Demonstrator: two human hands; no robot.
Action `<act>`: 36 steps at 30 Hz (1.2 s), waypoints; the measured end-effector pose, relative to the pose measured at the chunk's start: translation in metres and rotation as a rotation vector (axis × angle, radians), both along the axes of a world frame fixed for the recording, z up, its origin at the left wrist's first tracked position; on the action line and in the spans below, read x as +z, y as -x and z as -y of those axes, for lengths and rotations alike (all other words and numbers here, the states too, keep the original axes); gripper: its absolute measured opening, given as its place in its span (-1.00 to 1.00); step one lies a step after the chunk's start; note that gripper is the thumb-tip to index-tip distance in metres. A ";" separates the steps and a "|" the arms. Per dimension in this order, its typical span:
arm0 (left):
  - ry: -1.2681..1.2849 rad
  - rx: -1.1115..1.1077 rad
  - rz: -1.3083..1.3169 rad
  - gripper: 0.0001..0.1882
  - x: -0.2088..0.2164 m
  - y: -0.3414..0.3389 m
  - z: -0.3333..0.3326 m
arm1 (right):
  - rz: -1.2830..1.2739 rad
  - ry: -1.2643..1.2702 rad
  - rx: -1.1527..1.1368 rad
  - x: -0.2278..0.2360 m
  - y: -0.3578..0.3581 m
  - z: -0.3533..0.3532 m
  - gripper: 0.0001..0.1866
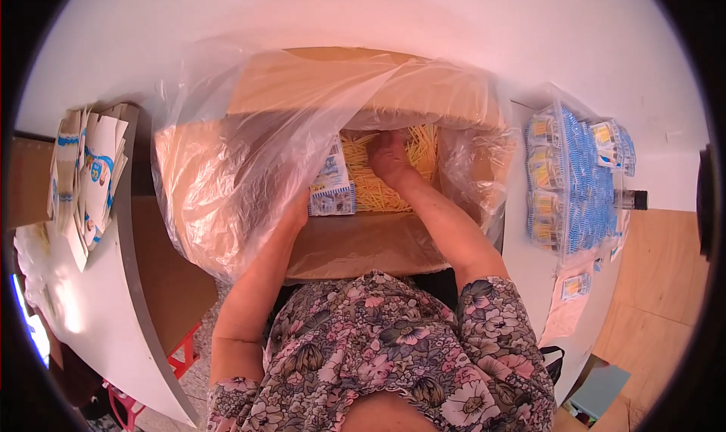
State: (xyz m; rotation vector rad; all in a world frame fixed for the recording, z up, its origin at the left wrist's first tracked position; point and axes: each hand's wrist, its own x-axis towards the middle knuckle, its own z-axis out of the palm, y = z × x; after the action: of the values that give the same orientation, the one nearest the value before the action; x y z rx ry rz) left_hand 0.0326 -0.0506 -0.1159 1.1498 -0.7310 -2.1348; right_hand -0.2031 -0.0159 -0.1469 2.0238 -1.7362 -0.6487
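Observation:
A large cardboard box [344,243] lined with clear plastic film [219,198] stands before me. Inside lies a loose heap of thin yellow sticks [378,194]. My right hand [389,160] reaches into the heap with its fingers bent down among the sticks; the fingertips are partly buried. At the heap's left, my left hand [302,207] is at the edge of a small white and blue printed packet [331,176] and seems to grip it. Film and packet hide most of its fingers. A blue striped band edges the packet's near end.
On the right table, a clear plastic bag [556,179] holds several blue-edged packets, with a loose packet [575,287] nearer me. Flat printed cardboard pieces [94,175] stack on the left table [98,311]. A dark bottle cap [635,199] pokes out beside the bag.

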 end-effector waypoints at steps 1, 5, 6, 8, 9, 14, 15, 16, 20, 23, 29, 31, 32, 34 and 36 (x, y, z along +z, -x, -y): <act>-0.014 -0.014 0.000 -0.52 0.010 -0.001 0.000 | 0.171 0.121 -0.026 0.007 0.004 -0.001 -0.70; 0.002 -0.004 -0.016 -0.57 0.051 0.012 0.001 | 0.545 0.447 -0.096 0.029 0.018 -0.006 -0.67; 0.006 -0.010 -0.014 -0.57 0.064 0.014 0.000 | 0.545 0.452 -0.101 0.037 0.019 -0.008 -0.67; 0.039 0.019 -0.039 -0.60 0.083 0.017 -0.004 | 0.725 0.343 -0.234 0.053 0.020 -0.012 -0.65; 0.043 0.016 -0.041 -0.60 0.086 0.017 -0.004 | 0.724 0.348 -0.236 0.058 0.018 -0.014 -0.65; 0.053 0.041 -0.005 -0.68 0.095 0.020 -0.006 | 2.226 0.031 -1.049 0.064 0.015 -0.021 -0.83; 0.054 0.039 -0.003 -0.68 0.094 0.020 -0.006 | 2.229 0.033 -1.049 0.068 0.013 -0.018 -0.83; 0.065 0.040 0.015 -0.69 0.093 0.018 -0.006 | 2.286 0.043 -1.025 0.077 0.009 -0.014 -0.84; 0.096 0.034 -0.043 -0.75 0.089 0.019 -0.005 | 2.441 0.137 -1.081 0.072 0.014 0.005 -0.83; 0.109 0.043 -0.016 -0.82 0.083 0.016 -0.002 | 2.331 0.126 -1.044 0.080 0.018 0.015 -0.78; 0.121 0.051 0.034 -0.85 0.074 0.014 -0.001 | 1.461 0.086 -0.718 0.100 0.016 0.019 -0.73; 0.106 0.040 0.020 -0.83 0.069 0.015 0.001 | 1.223 -0.032 -0.654 0.093 0.024 0.003 -0.69; 0.091 0.031 0.010 -0.82 0.067 0.014 0.001 | 0.986 -0.147 -0.586 0.085 0.027 -0.005 -0.65; 0.060 0.010 0.011 -0.79 0.076 0.018 0.000 | 0.823 -0.142 -0.513 0.069 0.031 -0.018 -0.68; 0.033 -0.006 0.016 -0.77 0.080 0.019 -0.002 | 0.665 -0.137 -0.433 0.060 0.029 -0.020 -0.71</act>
State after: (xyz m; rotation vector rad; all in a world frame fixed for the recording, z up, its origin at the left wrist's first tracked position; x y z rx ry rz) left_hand 0.0137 -0.0485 -0.0354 1.1499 -0.7747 -2.1129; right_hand -0.2321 0.0039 -0.0866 2.1148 -2.6211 -0.2112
